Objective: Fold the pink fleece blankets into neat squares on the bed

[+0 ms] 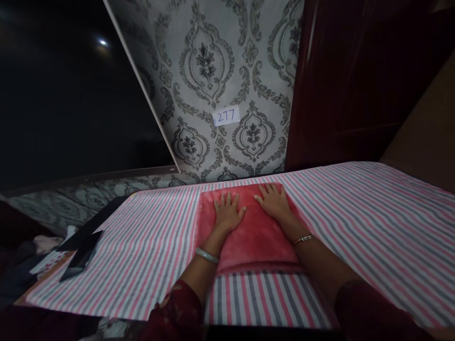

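A folded red plush cloth (pixel 256 237) lies flat on a striped pink, grey and white cloth (pixel 156 237) that covers the table. My left hand (pixel 228 213) rests palm down on the upper left part of the red cloth, fingers spread. On its upper right part lies my right hand (pixel 273 201), also flat with the fingers apart. The near edge of the red cloth shows a folded layer. Neither hand grips anything.
A dark phone-like slab (pixel 81 255) lies at the table's left edge. A large black screen (pixel 78 94) hangs at left. A label marked 277 (pixel 226 115) is on the patterned wall (pixel 206 66). A dark red wooden panel (pixel 341 85) stands behind at right.
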A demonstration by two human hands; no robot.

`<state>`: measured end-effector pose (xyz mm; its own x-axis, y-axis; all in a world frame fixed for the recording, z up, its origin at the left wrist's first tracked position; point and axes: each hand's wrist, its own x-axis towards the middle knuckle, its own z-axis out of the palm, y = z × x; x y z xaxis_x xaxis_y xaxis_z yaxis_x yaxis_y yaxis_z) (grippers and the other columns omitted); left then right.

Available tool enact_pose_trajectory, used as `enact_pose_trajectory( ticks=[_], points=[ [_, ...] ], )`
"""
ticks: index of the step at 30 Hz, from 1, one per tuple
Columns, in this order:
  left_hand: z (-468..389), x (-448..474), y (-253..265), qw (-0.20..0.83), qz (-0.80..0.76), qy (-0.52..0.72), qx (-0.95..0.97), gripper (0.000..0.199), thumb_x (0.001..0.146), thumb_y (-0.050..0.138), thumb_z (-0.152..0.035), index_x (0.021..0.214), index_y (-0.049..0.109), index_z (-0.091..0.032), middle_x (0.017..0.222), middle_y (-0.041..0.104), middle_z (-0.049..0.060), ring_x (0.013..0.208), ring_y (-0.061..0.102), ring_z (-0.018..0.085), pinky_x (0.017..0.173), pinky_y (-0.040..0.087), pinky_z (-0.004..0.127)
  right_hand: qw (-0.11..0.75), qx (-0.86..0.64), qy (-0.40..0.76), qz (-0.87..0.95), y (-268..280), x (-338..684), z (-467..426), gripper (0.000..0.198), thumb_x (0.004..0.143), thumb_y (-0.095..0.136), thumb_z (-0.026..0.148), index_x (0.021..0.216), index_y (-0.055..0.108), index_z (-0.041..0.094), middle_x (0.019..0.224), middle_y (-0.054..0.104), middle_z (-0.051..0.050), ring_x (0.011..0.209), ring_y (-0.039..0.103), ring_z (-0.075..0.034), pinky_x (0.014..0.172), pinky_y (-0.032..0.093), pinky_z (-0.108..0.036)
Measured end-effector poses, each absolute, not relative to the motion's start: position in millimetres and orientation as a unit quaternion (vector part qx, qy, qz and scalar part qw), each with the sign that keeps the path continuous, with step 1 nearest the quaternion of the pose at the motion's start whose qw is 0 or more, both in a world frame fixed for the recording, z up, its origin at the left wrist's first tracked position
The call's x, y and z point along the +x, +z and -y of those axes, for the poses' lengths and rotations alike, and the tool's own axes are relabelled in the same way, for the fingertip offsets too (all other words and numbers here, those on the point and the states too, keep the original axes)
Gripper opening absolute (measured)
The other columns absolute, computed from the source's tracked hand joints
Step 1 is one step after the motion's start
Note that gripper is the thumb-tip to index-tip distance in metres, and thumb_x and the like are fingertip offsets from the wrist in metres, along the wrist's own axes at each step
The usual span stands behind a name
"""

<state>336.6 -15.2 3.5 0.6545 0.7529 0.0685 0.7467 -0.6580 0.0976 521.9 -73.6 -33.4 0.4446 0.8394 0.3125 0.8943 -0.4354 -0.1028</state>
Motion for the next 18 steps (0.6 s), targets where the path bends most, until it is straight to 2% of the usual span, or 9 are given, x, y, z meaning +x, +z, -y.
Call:
enact_pose_trajectory(
  ticks=[7, 11, 14, 18],
  points=[
    [13, 336, -1, 0.012, -0.411, 0.040, 0.911, 0.069, 0.101, 0.029, -0.060, 0.161, 0.031, -0.025, 0.170, 0.022, 0.009, 0.157, 0.014, 0.035, 0.124, 0.013, 0.063, 0.140, -0.841, -0.103, 0.513, -31, 520, 75, 0.060, 0.104, 0.036, 0.047, 0.152, 0.046, 0.014, 0.156, 0.045, -0.019, 0.146, 0.033, -0.034, 0.119, 0.014, -0.059],
    [12, 336, -5, 0.008, -0.412, 0.059, 0.909, 0.068, 0.101, 0.030, -0.059, 0.160, 0.033, -0.025, 0.169, 0.025, 0.009, 0.156, 0.016, 0.036, 0.123, 0.014, 0.063, 0.216, -0.806, -0.127, 0.537, -27, 523, 78, 0.054, 0.103, 0.035, 0.039, 0.145, 0.055, 0.011, 0.148, 0.054, -0.019, 0.142, 0.039, -0.034, 0.120, 0.018, -0.056],
    [11, 336, -9, 0.010, -0.413, 0.077, 0.908, 0.067, 0.101, 0.031, -0.057, 0.160, 0.032, -0.026, 0.169, 0.025, 0.009, 0.156, 0.018, 0.035, 0.123, 0.016, 0.062, 0.260, -0.717, -0.116, 0.636, -25, 524, 81, 0.051, 0.102, 0.035, 0.035, 0.145, 0.056, 0.016, 0.151, 0.053, -0.013, 0.144, 0.040, -0.029, 0.120, 0.025, -0.051],
    [10, 335, -13, 0.006, -0.411, 0.100, 0.906, 0.067, 0.101, 0.035, -0.054, 0.161, 0.028, -0.028, 0.170, 0.024, 0.009, 0.156, 0.018, 0.033, 0.124, 0.018, 0.060, 0.206, -0.670, -0.061, 0.711, -29, 519, 81, 0.057, 0.102, 0.039, 0.043, 0.154, 0.046, 0.020, 0.159, 0.042, -0.011, 0.149, 0.033, -0.028, 0.121, 0.027, -0.053]
  ],
)
